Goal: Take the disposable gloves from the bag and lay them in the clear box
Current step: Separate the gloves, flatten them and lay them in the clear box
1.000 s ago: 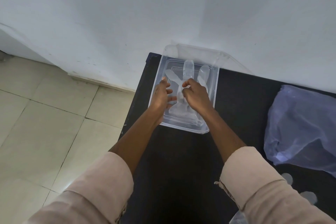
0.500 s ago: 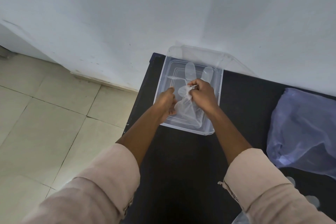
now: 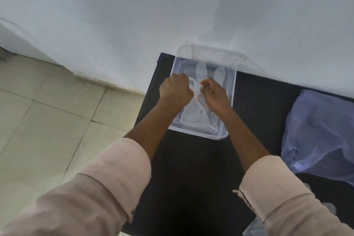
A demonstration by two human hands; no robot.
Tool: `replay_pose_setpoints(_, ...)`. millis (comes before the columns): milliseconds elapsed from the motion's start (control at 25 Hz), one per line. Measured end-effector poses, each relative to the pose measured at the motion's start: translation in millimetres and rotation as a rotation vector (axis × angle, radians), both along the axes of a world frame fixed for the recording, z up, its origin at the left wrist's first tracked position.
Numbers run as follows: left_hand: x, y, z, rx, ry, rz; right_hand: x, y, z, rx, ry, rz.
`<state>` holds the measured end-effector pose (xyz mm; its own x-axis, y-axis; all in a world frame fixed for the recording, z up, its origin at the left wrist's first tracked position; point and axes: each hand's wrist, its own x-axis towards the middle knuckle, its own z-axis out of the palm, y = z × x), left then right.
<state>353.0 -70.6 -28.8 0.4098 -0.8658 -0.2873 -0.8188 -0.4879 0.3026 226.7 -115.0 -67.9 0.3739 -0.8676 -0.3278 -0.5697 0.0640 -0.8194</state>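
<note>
A clear plastic box [image 3: 232, 90] stands at the far left corner of the black table, against the wall. Translucent disposable gloves [image 3: 195, 115] lie flat in it, with two glove fingers [image 3: 201, 69] showing at the far end. Both hands are inside the box. My left hand [image 3: 175, 90] is closed into a fist at the box's left side. My right hand [image 3: 215, 94] pinches a thin fold of glove between thumb and fingers, and the film stretches between the two hands. The bluish plastic bag [image 3: 321, 130] lies on the table at the right.
The black table [image 3: 191, 178] ends at a left edge just beside the box, with tiled floor [image 3: 47, 120] below. A white wall [image 3: 172, 5] rises directly behind the box. A clear lid [image 3: 220, 53] leans on the wall behind the box.
Both hands have moved toward the far end of the box. The bunched glove that the right hand lifted now lies lower and is stretched out between the hands.
</note>
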Motion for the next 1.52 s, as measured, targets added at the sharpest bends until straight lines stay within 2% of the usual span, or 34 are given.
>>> replay_pose_setpoints(200, 6.4, 5.7, 9.1, 0.084, -0.174, -0.141, -1.8, 1.0, 6.5, -0.068, 0.141, 0.215)
replay_pose_setpoints(320, 5.1, 10.6, 13.1, 0.041, -0.194, -0.194, -3.5, 4.2, 10.3, -0.194, 0.231, 0.399)
replay_pose_setpoints(400, 9.6, 15.2, 19.1, -0.059, -0.217, -0.183, -7.1, 7.7, 11.3, -0.229, 0.310, 0.505)
replay_pose_setpoints(520, 10.8, 25.9, 21.6, -0.142, -0.096, -0.278, -8.9, 17.3, 9.4, -0.183, 0.451, 0.701)
replay_pose_setpoints(600, 5.2, 33.5, 17.6, 0.051, 0.083, -0.425, -6.8, 25.3, 7.9, -0.051, 0.506, 0.817)
replay_pose_setpoints(680, 1.2, 38.1, 8.4, 0.305, 0.127, -0.530, -8.0, 30.9, 7.6, 0.020, 0.528, 0.860)
replay_pose_setpoints(760, 1.1, 41.2, -1.0, 0.412, 0.086, -0.543, -9.3, 25.5, 12.3, -0.113, 0.544, 0.756)
replay_pose_setpoints(840, -0.5, 43.1, -5.0, 0.437, 0.032, -0.582, -7.8, 15.9, 18.2, -0.304, 0.554, 0.530)
replay_pose_setpoints(880, -2.5, 44.3, -6.1, 0.449, -0.003, -0.604, -5.6, 12.0, 20.0, -0.329, 0.523, 0.421)
replay_pose_setpoints(960, -6.9, 45.3, -6.5, 0.485, -0.063, -0.624, 2.6, 8.7, 19.9, -0.221, 0.459, 0.321)
replay_pose_setpoints(1080, -10.3, 44.1, -5.9, 0.550, -0.073, -0.618, 10.1, 13.9, 11.1, -0.022, 0.450, 0.305)
replay_pose_setpoints(1320, -8.7, 43.5, -7.6, 0.586, -0.044, -0.554, 9.9, 22.7, 8.6, -0.028, 0.395, 0.034)
replay_pose_setpoints(1520, -9.7, 45.3, -9.6, 0.480, -0.048, -0.564, 10.7, 28.6, 5.6, -0.042, 0.292, 0.069)
